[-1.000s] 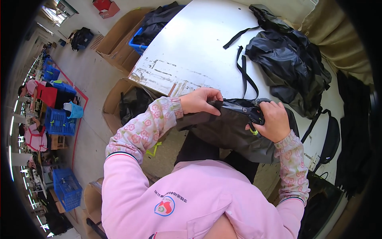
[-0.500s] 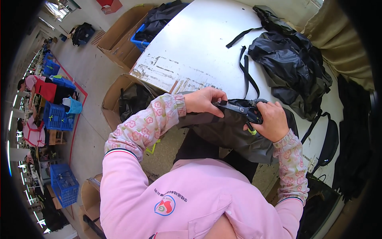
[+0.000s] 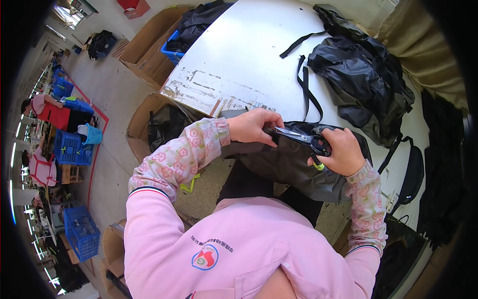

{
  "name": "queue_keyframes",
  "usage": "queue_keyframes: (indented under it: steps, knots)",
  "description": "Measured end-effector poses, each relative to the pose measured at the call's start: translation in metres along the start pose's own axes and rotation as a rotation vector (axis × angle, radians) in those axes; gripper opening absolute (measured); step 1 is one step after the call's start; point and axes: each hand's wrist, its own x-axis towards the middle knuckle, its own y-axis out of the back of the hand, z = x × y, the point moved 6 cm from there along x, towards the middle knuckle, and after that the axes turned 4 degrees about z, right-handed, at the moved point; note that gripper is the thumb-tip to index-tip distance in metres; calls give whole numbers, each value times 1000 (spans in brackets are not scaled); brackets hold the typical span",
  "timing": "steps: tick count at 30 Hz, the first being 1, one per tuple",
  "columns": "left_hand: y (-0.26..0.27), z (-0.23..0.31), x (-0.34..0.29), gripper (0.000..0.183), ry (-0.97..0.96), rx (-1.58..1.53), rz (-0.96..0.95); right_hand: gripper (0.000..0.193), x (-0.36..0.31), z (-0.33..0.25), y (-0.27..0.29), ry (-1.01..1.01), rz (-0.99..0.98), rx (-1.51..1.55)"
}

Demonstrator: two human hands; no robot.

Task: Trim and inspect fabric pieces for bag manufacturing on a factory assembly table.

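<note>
My right hand [image 3: 344, 153] is closed round the dark handles of a pair of scissors [image 3: 294, 134], whose bright blades point left. A yellow-green piece hangs by the handles. At the blade tips, my left hand [image 3: 253, 125] pinches the edge of a dark grey-black fabric bag [image 3: 286, 167]. The bag drapes over my lap and the table's near edge. What exactly lies between my left fingertips is too small to make out beyond dark material.
On the white table [image 3: 239, 50] lie a heap of dark bags [image 3: 358, 74] with loose straps and a small black pouch [image 3: 411, 172]. Cardboard boxes [image 3: 144, 112] with dark fabric stand left of it. Blue crates [image 3: 79, 231] and other people [image 3: 52, 112] are farther left.
The scissors have turned so the shiny faces of their blades show. My right hand has shifted slightly right and down, while my left keeps its pinch on the fabric.
</note>
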Motion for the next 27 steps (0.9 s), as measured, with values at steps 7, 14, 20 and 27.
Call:
queue_keyframes:
  steps: [7, 14, 20, 27]
  knots:
    - [-5, 14, -2, 34, -71, 114, 20, 55, 1, -5, -4, 43, -18, 24]
    - [-5, 17, -3, 31, -36, 91, -43, 51, -8, 3, -6, 9, -84, -24]
    - [26, 0, 0, 27, -15, 32, 4, 41, -74, 72, -4, -483, 89, 237]
    - [69, -27, 12, 21, 154, -32, 93, 35, -168, 146, -61, -684, 250, 248]
